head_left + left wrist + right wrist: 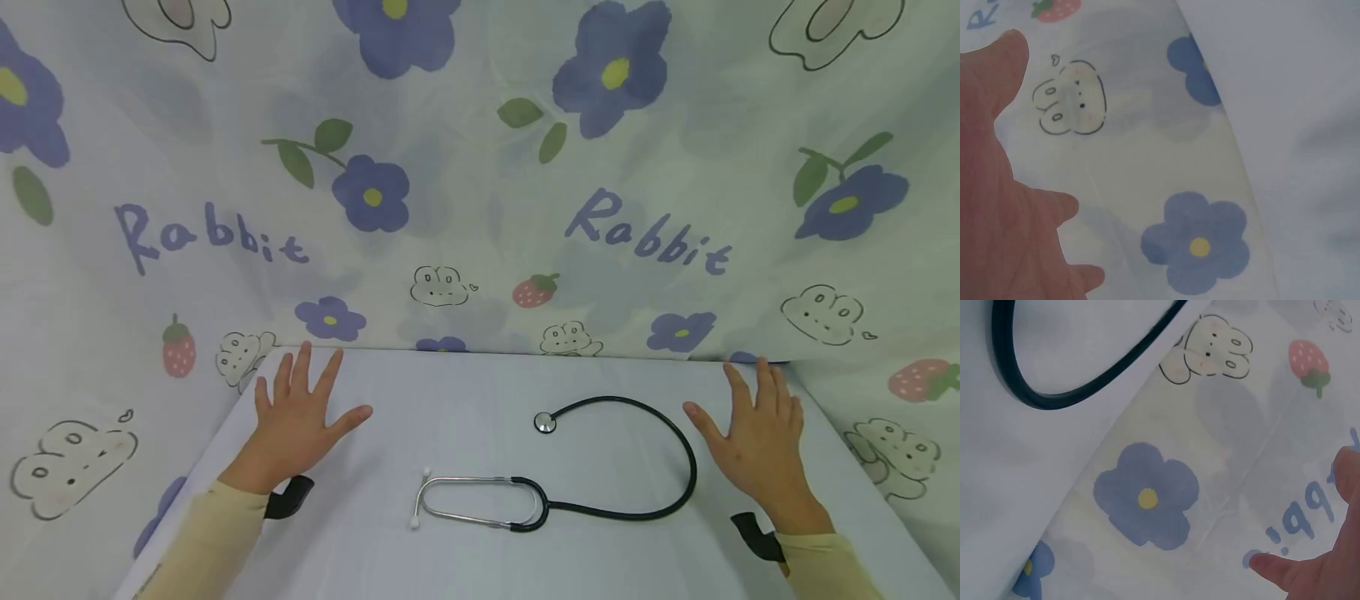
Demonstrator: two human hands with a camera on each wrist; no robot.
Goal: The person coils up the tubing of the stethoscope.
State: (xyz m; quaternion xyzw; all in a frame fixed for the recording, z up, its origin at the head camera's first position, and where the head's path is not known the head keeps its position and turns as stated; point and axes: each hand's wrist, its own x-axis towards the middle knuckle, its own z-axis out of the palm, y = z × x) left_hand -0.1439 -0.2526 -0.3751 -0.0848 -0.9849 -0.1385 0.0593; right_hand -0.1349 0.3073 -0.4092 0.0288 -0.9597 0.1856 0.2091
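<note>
A stethoscope point(622, 516) with black tubing lies on the white table between the two hands. Its round metal chest piece point(545, 423) is toward the back, and the silver ear tubes point(465, 480) with pale ear tips point left. My left hand point(292, 433) is to the left of it, fingers spread and holding nothing. To the right of the tubing loop, my right hand point(761, 446) has its fingers spread too, apart from the stethoscope. The right wrist view shows part of the black tubing point(1054, 400); the left wrist view shows only fingers and cloth.
The white tabletop point(360, 550) ends at a back edge against a hanging cloth point(480, 167) printed with flowers, rabbits and strawberries. This cloth also runs along both sides. A black strap piece point(288, 497) sits at the left wrist, another black strap piece point(757, 537) at the right.
</note>
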